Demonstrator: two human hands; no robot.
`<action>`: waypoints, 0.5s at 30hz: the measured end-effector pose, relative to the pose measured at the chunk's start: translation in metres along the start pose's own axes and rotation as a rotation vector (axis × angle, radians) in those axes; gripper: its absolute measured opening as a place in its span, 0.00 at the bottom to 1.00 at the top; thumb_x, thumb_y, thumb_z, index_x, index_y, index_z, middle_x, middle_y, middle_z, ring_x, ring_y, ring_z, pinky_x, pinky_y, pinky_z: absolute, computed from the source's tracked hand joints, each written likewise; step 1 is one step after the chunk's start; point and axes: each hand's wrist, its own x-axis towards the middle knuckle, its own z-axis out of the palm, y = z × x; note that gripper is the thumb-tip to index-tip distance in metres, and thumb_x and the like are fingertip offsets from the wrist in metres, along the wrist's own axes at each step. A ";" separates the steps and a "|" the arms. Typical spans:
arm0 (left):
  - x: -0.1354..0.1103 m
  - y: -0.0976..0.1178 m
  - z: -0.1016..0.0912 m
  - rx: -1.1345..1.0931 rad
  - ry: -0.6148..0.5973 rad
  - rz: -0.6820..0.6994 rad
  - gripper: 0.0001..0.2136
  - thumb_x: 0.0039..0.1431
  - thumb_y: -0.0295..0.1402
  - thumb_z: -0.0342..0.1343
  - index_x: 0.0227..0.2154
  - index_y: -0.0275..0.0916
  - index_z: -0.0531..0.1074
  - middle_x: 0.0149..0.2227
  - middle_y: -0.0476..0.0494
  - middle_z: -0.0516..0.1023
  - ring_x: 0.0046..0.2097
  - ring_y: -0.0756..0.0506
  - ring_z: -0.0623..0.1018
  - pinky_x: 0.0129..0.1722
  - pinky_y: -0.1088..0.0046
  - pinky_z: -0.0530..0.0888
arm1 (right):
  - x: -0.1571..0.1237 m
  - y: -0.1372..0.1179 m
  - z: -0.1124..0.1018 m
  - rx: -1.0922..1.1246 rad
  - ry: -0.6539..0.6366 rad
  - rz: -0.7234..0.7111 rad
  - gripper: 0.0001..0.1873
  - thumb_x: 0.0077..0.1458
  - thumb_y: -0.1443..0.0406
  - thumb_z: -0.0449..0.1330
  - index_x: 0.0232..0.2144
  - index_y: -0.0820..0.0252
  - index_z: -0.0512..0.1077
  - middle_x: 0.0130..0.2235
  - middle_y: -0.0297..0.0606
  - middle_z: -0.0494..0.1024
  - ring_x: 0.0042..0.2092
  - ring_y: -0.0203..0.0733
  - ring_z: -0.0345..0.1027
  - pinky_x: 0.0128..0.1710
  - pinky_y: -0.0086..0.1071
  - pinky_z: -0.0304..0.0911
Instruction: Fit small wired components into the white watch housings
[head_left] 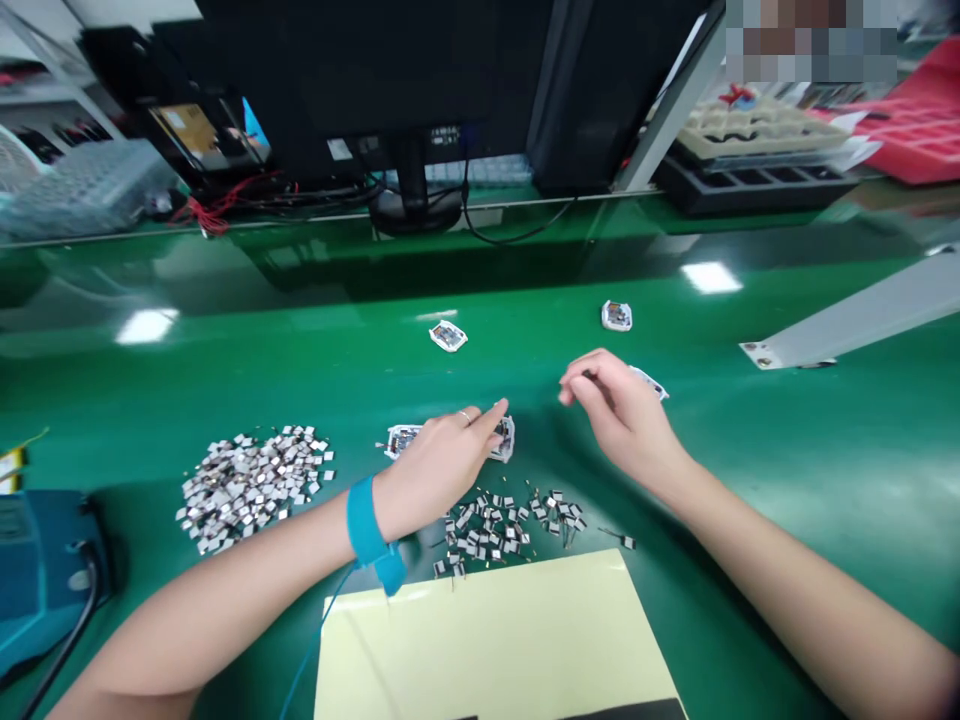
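**Tabletop:** glossy green tabletop [300,335] fills the middle of the frame, with ceiling lights reflecting off it.

**Upper area:** back of a black monitor [412,90] at top center, tangled red wires [214,205] upper left, beige foam tray [765,130] sitting on a black tray [750,190] upper right.

**Bottom of frame:** blue bench unit [45,570] in the lower left corner, cut off by the edge; pale yellow sheet [495,640] at bottom center, also cut off.

**Parts piles:** big heap of silver-white pieces [251,490] left of the hands; looser spread of small wired parts [495,530] just below them.

**Left hand:** left hand [439,475] has a blue wrist strap [366,525] and a ring [465,416]. Its fingers [487,422] are pressed together, with the tips on a white-edged packet [504,440]. Another white-edged packet [401,441] sits just left of that hand.

**Right hand:** right hand [622,420] has its fingers [581,385] curled toward the thumb, pinching something small and dark. A white strip [651,382] lies just past the hand, long axis slanting down to the right.

**Farther out:** two more packets [448,336] [616,316] sit well up the tabletop, well apart.

**Hard to see:** the left hand partly hides both nearby packets, so I can't tell if it's gripping one. The pinched bit is too small to identify.
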 end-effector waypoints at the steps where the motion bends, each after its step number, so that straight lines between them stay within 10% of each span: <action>1: -0.001 -0.001 -0.005 -0.033 -0.013 -0.008 0.20 0.58 0.26 0.42 0.54 0.35 0.53 0.36 0.42 0.71 0.35 0.46 0.72 0.34 0.69 0.72 | 0.000 -0.002 -0.002 -0.060 -0.069 -0.012 0.08 0.56 0.69 0.47 0.28 0.62 0.63 0.29 0.35 0.68 0.32 0.32 0.64 0.32 0.27 0.62; 6: 0.007 -0.018 -0.007 -0.329 -0.086 0.168 0.33 0.50 0.20 0.49 0.58 0.38 0.41 0.55 0.38 0.59 0.55 0.43 0.60 0.52 0.64 0.63 | -0.011 -0.016 0.014 -0.245 -0.297 -0.095 0.06 0.53 0.65 0.53 0.30 0.62 0.68 0.28 0.36 0.69 0.31 0.34 0.64 0.30 0.27 0.63; 15: 0.018 -0.021 0.015 -0.392 -0.030 0.171 0.32 0.45 0.28 0.60 0.53 0.37 0.53 0.44 0.41 0.71 0.47 0.43 0.69 0.45 0.64 0.69 | -0.021 -0.024 0.033 -0.517 -0.263 -0.225 0.04 0.48 0.73 0.54 0.26 0.66 0.69 0.27 0.40 0.68 0.30 0.41 0.63 0.30 0.34 0.63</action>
